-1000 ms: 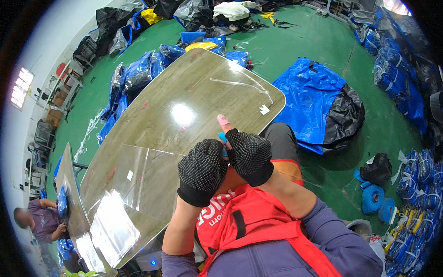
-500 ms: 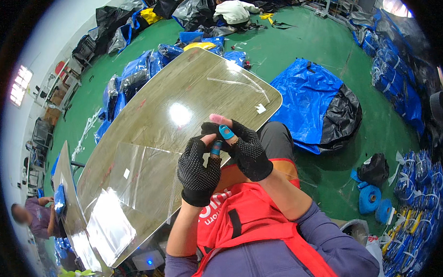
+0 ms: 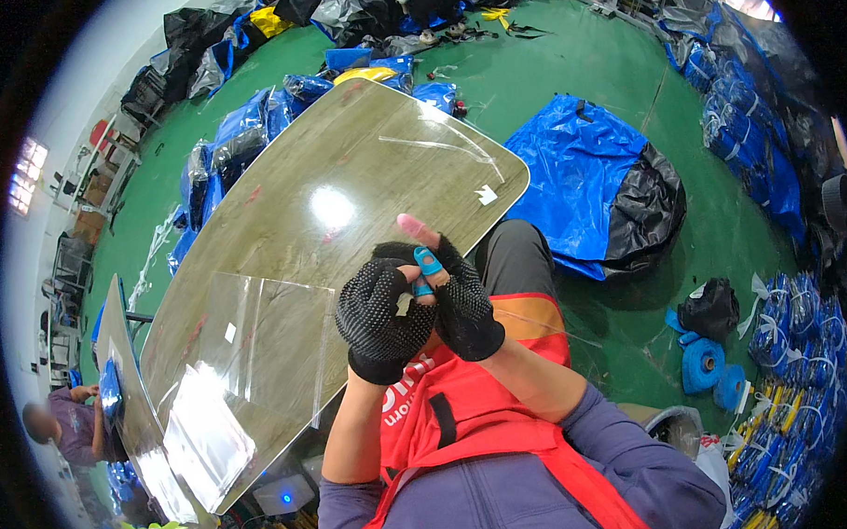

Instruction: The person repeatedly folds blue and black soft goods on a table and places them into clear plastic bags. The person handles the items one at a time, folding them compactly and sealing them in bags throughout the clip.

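Observation:
My left hand and my right hand meet above the near edge of the table, in black dotted gloves with some bare fingertips. A bright blue finger cover sits on my right thumb, and a second bit of blue shows just below it between the hands. Both hands are closed, fingers bent against each other. A small pale scrap shows at my left fingers; whether they grip it is unclear. What lies inside my right fingers is hidden. One bare fingertip of my right hand points up and away.
The wood-patterned table carries a clear plastic bag, a stack of clear sheets and a white scrap. A blue-and-black bag lies on the floor to the right, near blue rolls. Another person works at far left.
My hands have drawn closer together, and the left has turned with its fingers curled in more. The pale scrap has come into sight at the left fingers. The whole view has shifted slightly.

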`<state>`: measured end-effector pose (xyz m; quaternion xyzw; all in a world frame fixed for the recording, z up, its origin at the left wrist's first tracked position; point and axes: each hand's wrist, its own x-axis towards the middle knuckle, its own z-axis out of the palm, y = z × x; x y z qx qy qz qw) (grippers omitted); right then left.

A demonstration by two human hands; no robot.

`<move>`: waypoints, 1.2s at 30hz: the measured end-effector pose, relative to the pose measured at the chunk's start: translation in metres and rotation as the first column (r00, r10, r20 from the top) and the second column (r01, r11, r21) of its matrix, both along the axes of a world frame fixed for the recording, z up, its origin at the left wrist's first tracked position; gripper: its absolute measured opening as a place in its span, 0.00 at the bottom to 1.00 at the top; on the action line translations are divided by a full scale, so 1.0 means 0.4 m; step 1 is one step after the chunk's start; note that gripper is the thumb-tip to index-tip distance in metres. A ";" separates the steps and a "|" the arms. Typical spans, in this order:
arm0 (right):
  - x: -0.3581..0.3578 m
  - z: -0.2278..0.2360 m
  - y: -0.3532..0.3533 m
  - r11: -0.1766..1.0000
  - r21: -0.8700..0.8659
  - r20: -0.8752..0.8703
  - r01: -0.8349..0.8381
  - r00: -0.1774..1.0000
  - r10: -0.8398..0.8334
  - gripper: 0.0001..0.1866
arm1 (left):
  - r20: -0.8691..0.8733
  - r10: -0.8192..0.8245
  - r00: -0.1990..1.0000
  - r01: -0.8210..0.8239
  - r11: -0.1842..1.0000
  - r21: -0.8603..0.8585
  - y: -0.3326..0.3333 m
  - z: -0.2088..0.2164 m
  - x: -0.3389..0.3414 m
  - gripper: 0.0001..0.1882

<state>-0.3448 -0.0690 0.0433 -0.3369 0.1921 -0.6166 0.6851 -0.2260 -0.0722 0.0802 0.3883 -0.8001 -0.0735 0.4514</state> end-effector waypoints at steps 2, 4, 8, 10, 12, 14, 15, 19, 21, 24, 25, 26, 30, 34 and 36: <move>-0.006 -0.009 -0.002 0.998 -0.012 0.034 0.064 0.997 -0.063 0.25 | 0.049 -0.012 0.999 0.011 1.000 0.028 0.003 -0.016 -0.007 0.12; -0.015 -0.024 -0.008 1.000 0.019 0.129 0.024 0.991 -0.026 0.28 | -0.064 0.008 0.998 -0.003 0.997 0.083 0.009 -0.031 -0.011 0.13; -0.037 -0.070 -0.029 0.998 -0.048 -0.105 0.034 0.994 -0.039 0.23 | 0.104 0.046 0.994 -0.047 0.999 0.009 -0.001 -0.062 -0.015 0.14; -0.048 -0.082 -0.036 0.996 0.083 -0.147 0.018 0.989 -0.005 0.21 | 0.120 0.010 0.993 -0.015 0.999 0.046 -0.016 -0.081 -0.025 0.14; -0.063 -0.078 -0.036 0.981 0.194 -0.271 0.019 0.962 0.035 0.17 | -0.102 -0.090 0.991 0.113 0.959 0.258 -0.034 -0.106 -0.046 0.15; -0.095 -0.065 -0.039 0.991 0.125 -0.040 0.036 0.999 -0.032 0.19 | -0.084 -0.068 0.994 0.092 0.939 0.333 -0.055 -0.140 -0.077 0.14; -0.119 -0.061 -0.047 0.981 0.192 0.002 0.011 1.000 -0.011 0.19 | -0.073 -0.070 0.995 0.091 0.933 0.349 -0.066 -0.161 -0.095 0.14; -0.321 -0.157 -0.111 0.972 -0.036 -0.634 0.232 0.746 -0.202 0.16 | 0.136 -0.235 0.963 0.171 0.914 0.367 -0.121 -0.254 -0.164 0.11; -0.434 -0.310 -0.201 0.642 -0.172 -0.480 0.747 0.506 -0.717 0.15 | 0.398 -0.148 0.906 0.002 0.939 0.344 -0.140 -0.294 -0.179 0.28; -0.643 -0.624 -0.288 0.583 -0.287 -0.880 0.760 0.032 -0.475 0.17 | 0.697 -0.028 0.716 -0.250 0.923 0.294 -0.161 -0.343 -0.169 0.44; -0.696 -0.732 -0.307 0.684 -0.231 -0.972 0.692 -0.202 -0.124 0.20 | 0.642 -0.075 0.763 -0.182 0.928 0.325 -0.176 -0.358 -0.160 0.45; -0.735 -0.833 -0.309 0.803 -0.254 -0.899 0.539 -0.437 0.009 0.23 | 0.595 -0.129 0.794 -0.138 0.914 0.382 -0.196 -0.367 -0.147 0.45; -0.857 -1.082 -0.306 0.902 0.207 -0.697 0.380 -0.589 0.409 0.22 | 0.605 0.169 0.778 -0.361 0.909 0.210 -0.392 -0.378 -0.140 0.51; -0.987 -1.100 -0.393 0.870 0.229 -0.870 0.436 -0.309 0.384 0.19 | 0.591 0.267 0.761 -0.463 0.862 0.207 -0.648 -0.330 -0.276 0.46; -1.066 -1.024 -0.475 0.737 0.049 -0.931 0.674 -0.236 0.278 0.20 | 0.488 -0.144 0.861 -0.136 0.859 0.493 -0.646 -0.312 -0.393 0.22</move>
